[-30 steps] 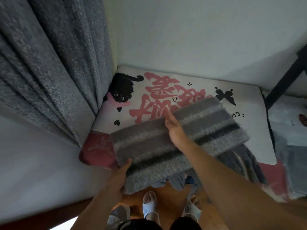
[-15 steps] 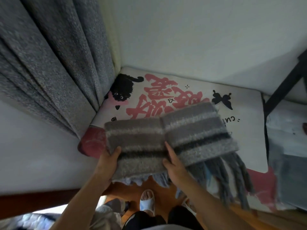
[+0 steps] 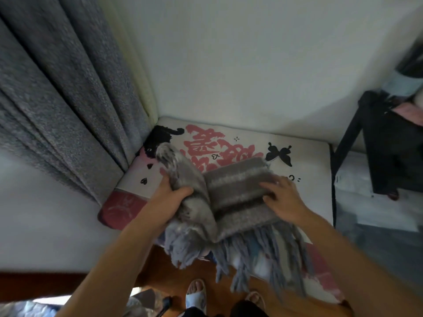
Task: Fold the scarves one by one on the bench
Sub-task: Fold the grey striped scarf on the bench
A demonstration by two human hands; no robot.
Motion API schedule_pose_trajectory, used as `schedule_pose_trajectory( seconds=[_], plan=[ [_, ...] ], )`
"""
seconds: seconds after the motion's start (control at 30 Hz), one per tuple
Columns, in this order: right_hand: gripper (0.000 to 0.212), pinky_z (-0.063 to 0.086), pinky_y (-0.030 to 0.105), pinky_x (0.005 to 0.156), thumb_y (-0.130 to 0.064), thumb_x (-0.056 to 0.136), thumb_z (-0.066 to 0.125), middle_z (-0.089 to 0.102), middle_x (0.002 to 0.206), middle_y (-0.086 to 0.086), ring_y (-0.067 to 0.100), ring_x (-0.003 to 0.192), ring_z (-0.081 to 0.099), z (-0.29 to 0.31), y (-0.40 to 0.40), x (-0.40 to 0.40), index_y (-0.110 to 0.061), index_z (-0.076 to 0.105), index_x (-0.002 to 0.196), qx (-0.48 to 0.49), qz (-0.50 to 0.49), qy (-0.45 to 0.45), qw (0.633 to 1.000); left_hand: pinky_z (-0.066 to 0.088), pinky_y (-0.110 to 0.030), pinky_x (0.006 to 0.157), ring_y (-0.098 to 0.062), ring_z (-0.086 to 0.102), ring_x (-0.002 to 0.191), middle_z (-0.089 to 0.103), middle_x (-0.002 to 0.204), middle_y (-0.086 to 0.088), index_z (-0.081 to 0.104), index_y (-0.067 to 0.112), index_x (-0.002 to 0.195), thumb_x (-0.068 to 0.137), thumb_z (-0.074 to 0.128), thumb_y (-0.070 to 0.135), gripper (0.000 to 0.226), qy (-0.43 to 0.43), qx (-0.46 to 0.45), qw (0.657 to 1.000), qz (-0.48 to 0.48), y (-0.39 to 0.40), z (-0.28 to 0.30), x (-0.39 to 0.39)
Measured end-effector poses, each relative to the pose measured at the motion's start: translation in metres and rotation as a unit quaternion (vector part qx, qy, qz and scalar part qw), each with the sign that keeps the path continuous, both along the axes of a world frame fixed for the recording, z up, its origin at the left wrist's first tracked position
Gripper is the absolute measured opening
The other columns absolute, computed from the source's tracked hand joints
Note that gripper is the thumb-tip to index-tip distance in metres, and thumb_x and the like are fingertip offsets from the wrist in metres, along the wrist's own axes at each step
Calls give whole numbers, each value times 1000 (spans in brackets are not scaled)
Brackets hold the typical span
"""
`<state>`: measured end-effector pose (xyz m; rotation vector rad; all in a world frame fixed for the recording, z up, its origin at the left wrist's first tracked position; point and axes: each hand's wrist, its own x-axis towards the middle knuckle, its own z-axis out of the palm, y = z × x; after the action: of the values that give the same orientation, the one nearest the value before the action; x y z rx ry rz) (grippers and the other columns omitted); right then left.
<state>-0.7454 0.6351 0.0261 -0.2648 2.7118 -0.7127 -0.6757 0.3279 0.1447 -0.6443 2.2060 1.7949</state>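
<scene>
Grey fuzzy wool scarf with paler stripes (image 3: 240, 191) is sitting on the near half of the white bench cushion with the pink lettering print (image 3: 304, 179), folded up into a thick pad. Its long fringe hangs off the near edge of the cushion, down toward the wooden floor (image 3: 160, 266).

Left hand (image 3: 169, 197) has its fingers and thumb closed around the left part of the scarf, lifting that flap up off the cushion so it stands nearly upright. The top of the flap looks blurry and reaches up in front of the black cat print (image 3: 160, 136) at the far left corner of the cushion. Right hand (image 3: 283, 197) lies flat on the right part of the scarf, fingers spread out and pointing left, palm pressing the folded layers down. It's not gripping anything, just resting on top.

On the left there's a heavy grey curtain (image 3: 64, 92) hanging down to the cushion's left end, and a plain white wall (image 3: 251, 65) behind. A black butterfly print (image 3: 280, 153) shows just past the far right corner of the scarf. Over on the right stands a black metal rack (image 3: 377, 143). At the bottom you can see the person's feet in pale slippers (image 3: 195, 296).
</scene>
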Motion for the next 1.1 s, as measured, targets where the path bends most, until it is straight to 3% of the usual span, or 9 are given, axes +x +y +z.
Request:
schedule_pose_trajectory(
  seconds=[0.07,0.17,0.27,0.37,0.53,0.7,0.83,0.97,1.1],
  plan=[
    [54,20,45,121,-43,92,51,27,160,11,35,147,24,-19,32,-7,-41,44,146,51,-10,-71,996,59,-36,86,-13,68,98,61,125,2,35,33,138,91,71,23,60,2,-19,1000,-21,29,5,-15],
    [55,30,40,119,-22,99,55,36,158,7,28,141,37,-28,38,2,-30,39,151,-107,-30,-165,980,59,-22,63,-2,70,70,59,103,11,30,35,137,92,69,17,62,-3,-94,994,-50,92,-3,-43],
    [47,32,30,114,-31,106,47,40,152,-4,19,140,40,-17,37,8,-25,40,151,-190,-76,-215,955,56,-33,78,-15,66,89,59,112,5,-2,28,159,92,65,26,95,-36,-217,971,-94,157,-23,-68],
    [41,43,21,92,-48,106,36,60,135,-8,2,112,57,4,46,4,-29,60,133,-281,-149,-263,911,55,-43,92,-36,63,114,56,139,-18,-27,19,155,95,63,26,109,-95,-273,949,-124,203,-45,-82],
    [61,37,37,113,-62,101,32,71,121,2,18,118,62,10,51,-13,-20,70,121,-358,-232,-249,869,49,-50,104,-41,54,129,43,150,-24,-30,17,153,94,63,32,112,-118,-262,947,-141,244,-70,-95],
    [59,56,42,92,-71,91,47,78,94,7,25,87,75,7,34,-15,-22,74,111,-323,-247,-290,866,46,-42,109,-31,54,128,44,154,-12,-3,31,161,88,57,19,95,-139,-86,969,-187,213,-70,-82],
    [39,49,27,73,-49,88,69,69,92,1,19,85,66,-4,13,-11,-17,69,111,-227,-214,-199,929,51,-23,88,-8,61,99,61,113,10,52,26,134,97,55,2,44,-119,8,968,-221,179,-60,-58],
    [41,44,26,80,-37,97,61,67,121,11,29,110,63,-16,10,-11,-12,60,129,-151,-199,-161,955,48,-21,86,-8,58,110,55,126,14,35,36,149,102,57,33,53,-79,-116,953,-268,141,-53,-38],
    [49,46,36,103,-41,98,56,61,134,9,29,120,58,-18,18,-18,-16,53,140,-198,-207,-218,933,52,-28,75,-5,64,86,63,106,12,58,35,120,99,59,38,22,-108,-184,892,-399,125,-42,8]
  ],
)
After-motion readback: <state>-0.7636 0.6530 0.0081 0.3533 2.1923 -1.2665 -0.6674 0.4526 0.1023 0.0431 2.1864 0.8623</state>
